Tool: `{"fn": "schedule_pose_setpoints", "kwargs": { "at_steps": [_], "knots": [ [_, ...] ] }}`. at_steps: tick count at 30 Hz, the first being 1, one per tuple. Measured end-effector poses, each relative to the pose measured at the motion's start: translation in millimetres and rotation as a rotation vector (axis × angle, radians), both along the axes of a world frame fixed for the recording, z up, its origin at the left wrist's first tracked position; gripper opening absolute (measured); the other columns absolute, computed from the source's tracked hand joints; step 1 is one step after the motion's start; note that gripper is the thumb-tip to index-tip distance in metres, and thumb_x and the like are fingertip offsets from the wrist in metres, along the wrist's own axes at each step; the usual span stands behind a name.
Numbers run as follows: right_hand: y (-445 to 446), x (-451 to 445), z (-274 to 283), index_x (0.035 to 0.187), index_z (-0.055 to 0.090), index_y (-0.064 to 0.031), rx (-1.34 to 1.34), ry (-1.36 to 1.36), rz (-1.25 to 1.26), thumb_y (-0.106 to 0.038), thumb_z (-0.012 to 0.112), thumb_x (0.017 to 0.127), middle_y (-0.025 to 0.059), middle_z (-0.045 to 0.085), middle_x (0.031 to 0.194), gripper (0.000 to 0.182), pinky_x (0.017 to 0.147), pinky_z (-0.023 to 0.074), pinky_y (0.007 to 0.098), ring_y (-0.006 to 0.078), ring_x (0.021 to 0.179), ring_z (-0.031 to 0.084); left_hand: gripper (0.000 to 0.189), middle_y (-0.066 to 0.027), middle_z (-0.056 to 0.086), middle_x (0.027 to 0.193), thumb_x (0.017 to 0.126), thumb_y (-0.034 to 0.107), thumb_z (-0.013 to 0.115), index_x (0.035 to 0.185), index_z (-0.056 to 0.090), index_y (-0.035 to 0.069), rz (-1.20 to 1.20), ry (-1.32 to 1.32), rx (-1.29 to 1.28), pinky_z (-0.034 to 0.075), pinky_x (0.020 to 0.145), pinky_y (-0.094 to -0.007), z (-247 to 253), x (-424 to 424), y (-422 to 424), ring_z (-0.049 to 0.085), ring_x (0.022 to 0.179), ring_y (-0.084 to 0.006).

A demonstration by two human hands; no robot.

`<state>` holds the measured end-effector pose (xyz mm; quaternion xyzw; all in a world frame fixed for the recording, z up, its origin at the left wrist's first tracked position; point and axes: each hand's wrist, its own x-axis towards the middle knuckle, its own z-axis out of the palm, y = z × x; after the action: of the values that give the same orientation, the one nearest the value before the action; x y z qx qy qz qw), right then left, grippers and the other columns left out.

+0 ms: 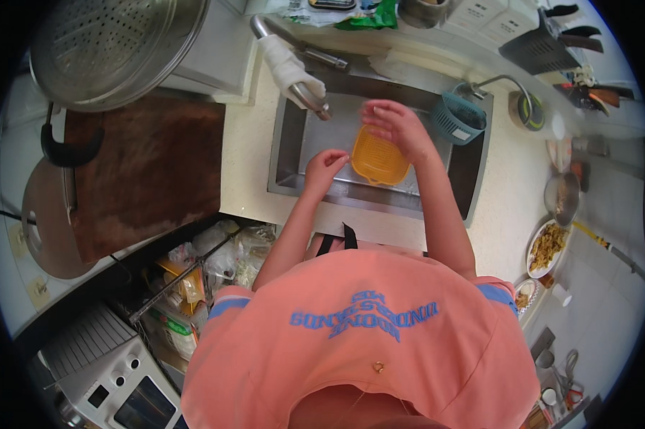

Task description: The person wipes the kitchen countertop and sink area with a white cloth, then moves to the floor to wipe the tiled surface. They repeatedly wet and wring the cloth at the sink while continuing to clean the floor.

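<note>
A yellow plastic basket [381, 163] with a perforated bottom sits in the stainless steel sink [328, 131] before me. My right hand [400, 131] is over its upper right part, fingers spread and slightly blurred, with nothing seen in them. Just left of the basket is my left hand [325, 169], its fingers curled and a small gap between thumb and forefinger. I see nothing in it, and its fingertips are very near the basket's rim; contact is unclear. Above the sink hangs the faucet [314, 102], with a white cloth [287, 64] wrapped around its neck.
A teal strainer basket [459, 120] hangs in the sink's right corner. On the left are a brown board [151, 171] and a large steamer pot [118, 48]. A knife holder [534, 48] stands at the upper right. Plates of food [548, 246] line the right counter.
</note>
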<state>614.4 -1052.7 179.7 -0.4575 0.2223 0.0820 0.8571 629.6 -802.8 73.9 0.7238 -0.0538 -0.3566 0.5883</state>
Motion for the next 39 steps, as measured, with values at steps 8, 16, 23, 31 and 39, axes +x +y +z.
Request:
{"fn": "schedule_pose_setpoints", "kwargs": {
  "at_steps": [8, 16, 23, 31, 39],
  "knots": [
    [5, 44, -115, 0.123, 0.066, -0.0051, 0.451, -0.298, 0.313, -0.019, 0.066, 0.099, 0.0077, 0.07, 0.118, 0.027, 0.104, 0.0512, 0.0393, 0.0254, 0.115, 0.066, 0.055, -0.0136, 0.061, 0.141, 0.096, 0.027, 0.073, 0.145, 0.053, 0.011, -0.045, 0.416, -0.658, 0.033, 0.12, -0.0531, 27, 42, 19, 0.049, 0.141, -0.0296],
    [46, -48, -75, 0.154, 0.042, 0.0004, 0.082, 0.081, 0.174, -0.039, 0.048, 0.109, 0.018, 0.042, 0.16, 0.06, 0.119, 0.0372, 0.0419, 0.0282, 0.149, 0.039, 0.114, -0.0174, 0.023, 0.169, 0.084, 0.089, 0.034, 0.163, 0.023, 0.009, 0.232, 0.656, -0.898, 0.016, 0.126, -0.0555, 89, 17, 36, 0.022, 0.156, -0.0311],
    [65, -65, 46, 0.157, 0.03, 0.0067, 0.499, -0.265, 0.13, -0.052, 0.027, 0.111, 0.022, 0.032, 0.164, 0.075, 0.126, 0.0278, 0.0449, 0.0339, 0.153, 0.031, 0.133, -0.0214, 0.011, 0.171, 0.076, 0.098, 0.028, 0.163, 0.011, -0.001, 0.096, 0.63, -1.166, 0.011, 0.128, -0.0552, 145, 18, 48, 0.014, 0.159, -0.0323],
    [63, -91, 107, 0.158, 0.026, 0.0073, 0.7, -0.568, 0.306, -0.067, 0.035, 0.103, 0.0283, 0.024, 0.166, 0.093, 0.126, 0.025, 0.0502, 0.0394, 0.156, 0.023, 0.129, -0.0204, 0.011, 0.172, 0.078, 0.096, 0.037, 0.164, 0.015, 0.003, -0.12, 0.417, -1.344, 0.014, 0.127, -0.0531, 202, -21, 64, 0.015, 0.158, -0.0327],
    [41, -89, -88, 0.14, 0.059, -0.0083, -0.538, 0.265, 0.372, -0.041, 0.056, 0.104, 0.0187, 0.058, 0.142, 0.049, 0.105, 0.0469, 0.0417, 0.0309, 0.124, 0.061, 0.066, -0.0142, 0.052, 0.152, 0.092, 0.052, 0.068, 0.145, 0.057, 0.014, -0.271, -0.655, 0.19, 0.03, 0.12, -0.053, 111, -103, 64, 0.04, 0.146, -0.0369]
  ]
}}
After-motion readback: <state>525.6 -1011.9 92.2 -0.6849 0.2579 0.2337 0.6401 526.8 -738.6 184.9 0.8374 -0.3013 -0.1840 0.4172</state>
